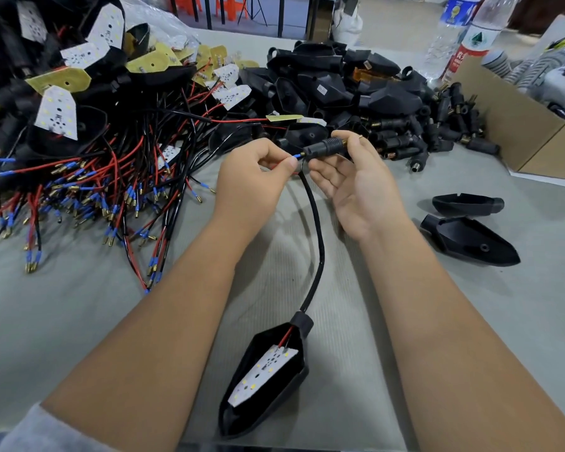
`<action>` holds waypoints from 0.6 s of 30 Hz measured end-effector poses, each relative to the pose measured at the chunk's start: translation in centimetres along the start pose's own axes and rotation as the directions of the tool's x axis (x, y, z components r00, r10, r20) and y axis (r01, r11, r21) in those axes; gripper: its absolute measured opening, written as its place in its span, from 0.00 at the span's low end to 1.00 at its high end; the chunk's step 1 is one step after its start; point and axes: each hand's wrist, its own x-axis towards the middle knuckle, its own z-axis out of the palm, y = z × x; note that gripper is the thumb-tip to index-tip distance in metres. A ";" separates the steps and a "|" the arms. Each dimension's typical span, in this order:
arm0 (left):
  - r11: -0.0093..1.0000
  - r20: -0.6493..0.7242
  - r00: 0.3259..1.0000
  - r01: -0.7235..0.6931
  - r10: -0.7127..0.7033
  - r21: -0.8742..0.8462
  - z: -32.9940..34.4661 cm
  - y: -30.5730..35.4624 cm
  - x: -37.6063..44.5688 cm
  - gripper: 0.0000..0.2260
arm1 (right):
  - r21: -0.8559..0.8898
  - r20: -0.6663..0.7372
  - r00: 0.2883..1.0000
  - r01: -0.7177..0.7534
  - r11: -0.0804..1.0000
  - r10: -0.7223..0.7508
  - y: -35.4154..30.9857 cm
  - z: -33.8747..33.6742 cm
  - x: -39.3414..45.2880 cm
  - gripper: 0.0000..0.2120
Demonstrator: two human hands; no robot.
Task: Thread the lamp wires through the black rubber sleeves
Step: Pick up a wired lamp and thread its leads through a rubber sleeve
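The rubber sleeve lies almost level between the two hands, its long axis running left to right, with a brass tip at each end. The right hand holds it from behind, thumb and forefinger curled around its ribbed far end, the other fingers loosely spread below. Just to the left of that grip, the left hand pinches the blue-capped wire end between thumb and fingertip, its tip touching or just entering the sleeve's near mouth; which, I cannot tell. So the wire has to travel rightward along the sleeve's axis, and the left hand is the one to feed it. Below the grips, the black cable hangs down in a curve to the lamp housing lying near the person, a white LED board inside. Left of the hands sprawls a tangle of red and black wires; beyond and to the right sit piled sleeves, nothing blocking the path.
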 end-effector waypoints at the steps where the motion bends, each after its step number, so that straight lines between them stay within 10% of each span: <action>1: 1.000 0.007 1.000 -0.002 0.002 -0.001 0.0 0.0 0.0 0.09 | -0.004 -0.005 1.000 0.000 1.000 0.000 0.0 0.0 0.0 0.12; 18: 0.995 0.070 0.996 0.054 -0.048 -0.080 0.1 0.0 0.0 0.08 | -0.085 -0.018 1.000 0.019 0.996 -0.021 0.1 -0.1 -0.1 0.11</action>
